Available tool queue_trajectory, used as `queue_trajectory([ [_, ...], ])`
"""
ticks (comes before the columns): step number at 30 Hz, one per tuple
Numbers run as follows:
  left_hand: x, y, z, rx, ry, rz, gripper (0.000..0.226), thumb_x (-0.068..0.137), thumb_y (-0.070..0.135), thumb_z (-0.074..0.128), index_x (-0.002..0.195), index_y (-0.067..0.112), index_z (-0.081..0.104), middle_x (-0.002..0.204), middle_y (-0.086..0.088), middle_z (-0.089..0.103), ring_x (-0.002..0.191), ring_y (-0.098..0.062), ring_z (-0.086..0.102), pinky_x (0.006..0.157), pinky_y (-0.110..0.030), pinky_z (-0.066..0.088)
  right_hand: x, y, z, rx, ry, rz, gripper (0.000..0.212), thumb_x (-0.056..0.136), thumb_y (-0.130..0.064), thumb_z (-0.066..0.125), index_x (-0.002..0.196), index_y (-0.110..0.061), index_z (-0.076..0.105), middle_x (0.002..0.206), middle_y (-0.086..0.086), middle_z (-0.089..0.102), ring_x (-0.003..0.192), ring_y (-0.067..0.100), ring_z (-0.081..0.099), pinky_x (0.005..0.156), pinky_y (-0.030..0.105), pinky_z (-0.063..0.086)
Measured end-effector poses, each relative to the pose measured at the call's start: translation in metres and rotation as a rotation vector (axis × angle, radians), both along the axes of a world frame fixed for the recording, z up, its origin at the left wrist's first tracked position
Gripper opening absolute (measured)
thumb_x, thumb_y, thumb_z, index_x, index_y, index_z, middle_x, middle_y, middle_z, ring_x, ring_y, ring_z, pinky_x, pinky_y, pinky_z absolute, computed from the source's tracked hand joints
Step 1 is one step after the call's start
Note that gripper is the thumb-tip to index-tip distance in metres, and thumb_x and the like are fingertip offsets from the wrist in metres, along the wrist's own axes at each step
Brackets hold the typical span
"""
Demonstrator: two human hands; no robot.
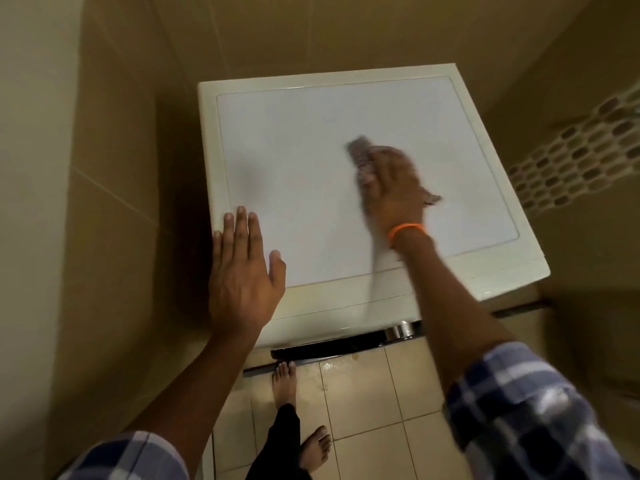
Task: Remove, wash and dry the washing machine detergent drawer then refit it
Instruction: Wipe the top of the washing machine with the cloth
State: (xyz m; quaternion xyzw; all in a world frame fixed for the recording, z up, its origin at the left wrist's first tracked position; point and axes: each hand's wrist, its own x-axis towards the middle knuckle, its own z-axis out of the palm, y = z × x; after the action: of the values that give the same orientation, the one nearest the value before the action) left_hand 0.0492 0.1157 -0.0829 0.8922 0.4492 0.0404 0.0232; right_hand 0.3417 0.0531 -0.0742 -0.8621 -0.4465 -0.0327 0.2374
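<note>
I look down on the white top of the washing machine (pixel 311 109). My left hand (pixel 242 268) lies flat on its near left corner, fingers straight. My right hand (pixel 391 181), with an orange band at the wrist, presses a grey-brown cloth (pixel 362 155) against the middle of the top; hand and cloth are blurred by motion. Whether the fingers curl round the cloth is not clear. The detergent drawer is not in view; the machine's front face is hidden below the top edge.
Beige tiled walls close in on the left and behind the machine. A mosaic tile band (pixel 581 157) runs along the right wall. The machine's dark door rim (pixel 332 346) and a chrome knob (pixel 400 330) stick out over the tiled floor (pixel 367 403), where my bare feet stand.
</note>
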Motion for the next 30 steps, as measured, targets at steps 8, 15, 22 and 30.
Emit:
queue_trajectory([
  [8, 0.002, 0.003, -0.01, -0.009, -0.154, 0.136, 0.083, 0.103, 0.05, 0.036, 0.163, -0.005, 0.021, 0.173, -0.025, 0.015, 0.163, -0.034, 0.013, 0.132, -0.047, 0.017, -0.144, 0.14, 0.008, -0.271, -0.063, 0.699, 0.05, 0.112, -0.042, 0.033, 0.162, -0.037, 0.033, 0.173, -0.001, 0.024, 0.161, 0.022, 0.016, 0.129, 0.038, 0.008],
  [15, 0.018, 0.024, 0.002, 0.006, -0.191, -0.007, 0.073, 0.105, 0.044, 0.041, 0.165, 0.005, 0.027, 0.174, -0.017, 0.018, 0.163, -0.031, 0.014, 0.132, -0.05, 0.017, -0.012, 0.069, -0.004, -0.011, 0.043, 0.42, 0.049, 0.111, -0.043, 0.04, 0.151, -0.018, 0.055, 0.151, 0.007, 0.056, 0.143, 0.028, 0.048, 0.122, 0.047, 0.033],
  [22, 0.049, 0.11, -0.008, -0.021, -0.144, -0.023, 0.073, 0.108, 0.046, 0.032, 0.166, 0.004, 0.02, 0.175, -0.014, 0.016, 0.163, -0.028, 0.01, 0.132, -0.048, 0.018, 0.172, -0.066, -0.003, -0.226, 0.094, -0.162, 0.071, 0.106, -0.063, 0.021, 0.159, -0.022, 0.045, 0.165, 0.011, 0.039, 0.152, 0.033, 0.036, 0.127, 0.049, 0.026],
  [30, 0.054, 0.108, -0.007, 0.005, -0.141, -0.006, 0.071, 0.108, 0.043, 0.031, 0.166, 0.003, 0.02, 0.175, -0.015, 0.016, 0.164, -0.029, 0.009, 0.131, -0.049, 0.018, 0.08, 0.026, -0.006, -0.174, -0.029, -0.143, 0.058, 0.107, -0.04, 0.033, 0.154, -0.011, 0.049, 0.159, 0.021, 0.046, 0.147, 0.042, 0.042, 0.123, 0.055, 0.03],
])
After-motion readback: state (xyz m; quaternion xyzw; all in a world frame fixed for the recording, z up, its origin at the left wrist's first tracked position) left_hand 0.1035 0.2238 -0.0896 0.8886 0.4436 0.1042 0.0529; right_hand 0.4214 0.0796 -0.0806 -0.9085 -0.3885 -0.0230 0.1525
